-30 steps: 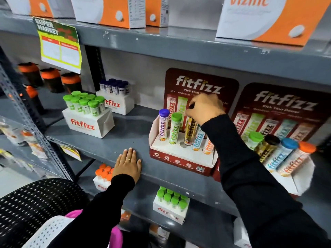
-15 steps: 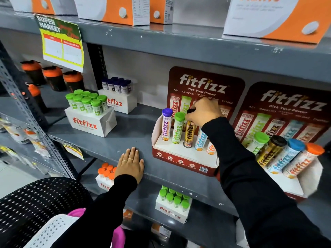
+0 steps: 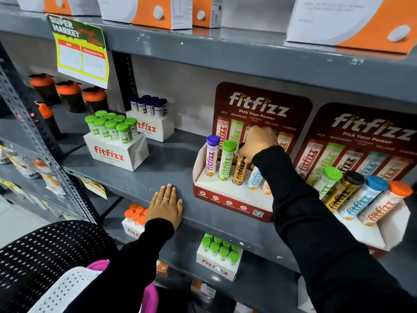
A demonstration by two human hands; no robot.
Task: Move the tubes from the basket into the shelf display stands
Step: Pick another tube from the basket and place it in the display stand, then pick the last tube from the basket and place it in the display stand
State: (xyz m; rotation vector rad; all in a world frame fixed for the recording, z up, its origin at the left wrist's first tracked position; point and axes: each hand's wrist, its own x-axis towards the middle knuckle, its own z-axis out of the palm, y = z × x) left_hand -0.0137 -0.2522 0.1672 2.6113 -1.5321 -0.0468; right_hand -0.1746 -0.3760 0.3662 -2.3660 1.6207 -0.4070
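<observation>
Head view, landmark: the red display stand (image 3: 228, 201) on the grey shelf (image 3: 140, 177).
Right hand (image 3: 257, 142): over the middle of the stand, grip clamped on the black cap of the gold tube (image 3: 239, 171).
Gold tube: upright in the stand's third slot from the left, its base in the white tray.
Purple-capped tube (image 3: 211, 155): leftmost slot of the stand, upright.
Green-capped tube (image 3: 226, 162): second slot, just beside the gold tube.
Blue-labelled tube (image 3: 255, 180): right of the gold tube, top hidden by the black sleeve (image 3: 300, 199).
Left hand (image 3: 165, 205): left of the stand, flat on the shelf's front edge, grip apart, fingers spread, holding nothing.
Second stand (image 3: 388, 222): right of the landmark, four tubes leaning in it.
Black basket (image 3: 45, 251): below and well left of the stand, at the lower frame edge; its contents cannot be told.
</observation>
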